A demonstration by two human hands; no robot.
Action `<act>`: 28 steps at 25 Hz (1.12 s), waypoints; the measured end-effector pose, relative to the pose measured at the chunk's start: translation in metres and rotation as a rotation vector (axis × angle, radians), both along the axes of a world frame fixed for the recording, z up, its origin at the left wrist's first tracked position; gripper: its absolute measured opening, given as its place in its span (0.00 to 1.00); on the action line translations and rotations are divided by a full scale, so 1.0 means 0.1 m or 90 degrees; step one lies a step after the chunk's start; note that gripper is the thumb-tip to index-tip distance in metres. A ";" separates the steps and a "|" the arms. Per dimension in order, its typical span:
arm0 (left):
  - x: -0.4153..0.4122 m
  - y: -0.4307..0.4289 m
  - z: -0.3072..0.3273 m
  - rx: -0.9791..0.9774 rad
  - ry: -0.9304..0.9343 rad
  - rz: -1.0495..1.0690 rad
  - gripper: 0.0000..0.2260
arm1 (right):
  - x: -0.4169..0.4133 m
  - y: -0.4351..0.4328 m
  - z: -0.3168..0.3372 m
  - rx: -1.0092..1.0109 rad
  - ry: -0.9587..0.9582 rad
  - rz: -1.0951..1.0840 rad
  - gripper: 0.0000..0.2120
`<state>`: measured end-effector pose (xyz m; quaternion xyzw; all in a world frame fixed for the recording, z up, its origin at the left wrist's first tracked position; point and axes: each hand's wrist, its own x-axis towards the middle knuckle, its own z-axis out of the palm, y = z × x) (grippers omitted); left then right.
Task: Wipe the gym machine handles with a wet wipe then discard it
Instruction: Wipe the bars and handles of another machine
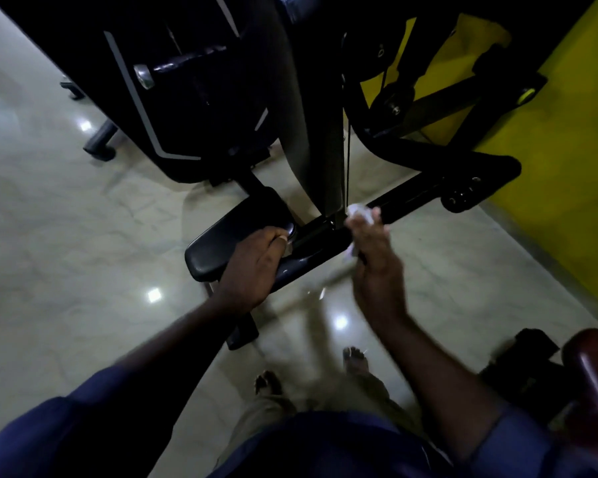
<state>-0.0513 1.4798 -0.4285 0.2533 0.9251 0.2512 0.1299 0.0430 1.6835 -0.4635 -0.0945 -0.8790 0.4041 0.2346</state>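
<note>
A black gym machine stands in front of me with a padded seat low down and a handle with a chrome end cap at upper left. My left hand grips the right edge of the seat, fingers curled round it. My right hand holds a crumpled white wet wipe, which shows above and below the palm. The wipe is up against the black frame bar that runs to the right of the seat. The hand is blurred.
The floor is glossy pale marble with light reflections. A yellow wall rises at right. A dark red padded part of another machine sits at lower right. My bare feet stand below the seat.
</note>
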 end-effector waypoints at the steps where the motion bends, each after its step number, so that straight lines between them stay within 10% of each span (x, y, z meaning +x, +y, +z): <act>1: -0.01 -0.01 -0.03 0.014 0.002 0.005 0.17 | 0.14 -0.32 0.02 0.035 0.012 0.066 0.32; 4: -0.07 -0.01 -0.07 0.026 0.052 -0.038 0.15 | 0.19 -0.40 -0.01 0.158 0.023 0.135 0.33; 9: -0.11 0.03 -0.06 0.028 0.029 -0.132 0.30 | -0.08 0.03 0.01 -0.049 0.032 -0.216 0.22; 14: -0.13 -0.03 -0.03 0.010 0.141 -0.292 0.20 | -0.19 -1.20 0.09 -0.673 0.056 -0.431 0.19; 19: -0.15 -0.05 -0.04 0.000 0.176 -0.305 0.22 | -0.69 0.42 0.10 -1.127 0.094 -0.439 0.14; 23: -0.21 -0.05 -0.18 0.050 0.040 -0.245 0.15 | -0.81 0.70 0.02 -1.041 0.106 -0.577 0.16; 28: -0.20 -0.09 -0.18 0.081 0.023 -0.290 0.17 | 0.01 -1.24 0.29 -0.834 0.066 -0.409 0.18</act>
